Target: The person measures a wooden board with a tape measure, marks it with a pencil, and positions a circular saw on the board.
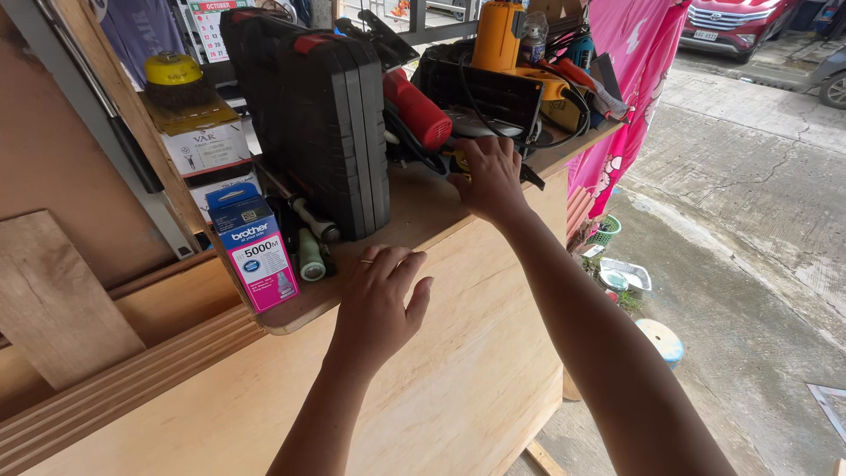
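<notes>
My left hand (381,300) rests flat against the upper edge of a large plywood sheet (441,379), fingers together, a ring on one finger, holding nothing. My right hand (489,181) reaches onto the wooden shelf (414,216) above the sheet, its fingers closed on a small yellow and black object, largely hidden by the hand, beside a red power tool (416,110). A black plastic tool case (322,115) stands upright on the shelf between the two hands.
A pink and blue carton (257,251) stands at the shelf's left end, near a white box with a yellow wire cup brush (176,84). An orange tool (496,35) and cables crowd the shelf's right. Pink cloth (634,79) hangs beyond; concrete pavement and parked cars lie right.
</notes>
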